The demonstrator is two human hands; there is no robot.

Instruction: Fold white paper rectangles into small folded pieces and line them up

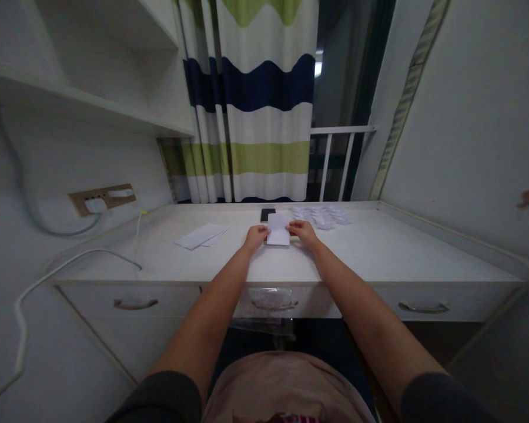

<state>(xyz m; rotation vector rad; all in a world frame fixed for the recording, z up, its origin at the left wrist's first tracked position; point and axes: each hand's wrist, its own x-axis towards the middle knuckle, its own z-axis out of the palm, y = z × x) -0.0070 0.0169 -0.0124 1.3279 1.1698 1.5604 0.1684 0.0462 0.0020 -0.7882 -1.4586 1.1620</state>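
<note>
A small white sheet of paper [278, 230] stands folded or lifted at the middle of the white desk [379, 258]. My left hand [255, 237] pinches its left edge with curled fingers. My right hand [302, 231] grips its right edge the same way. Both forearms reach straight out over the desk's front edge. A dark phone [267, 214] lies flat just behind the paper.
Two white paper sheets [201, 235] lie to the left. A pile of small clear packets [321, 215] sits at the back right. A wall socket with a plug [100, 200] and a white cable [48, 276] are at left. Striped curtain [255, 100] hangs behind; drawers sit below the desk.
</note>
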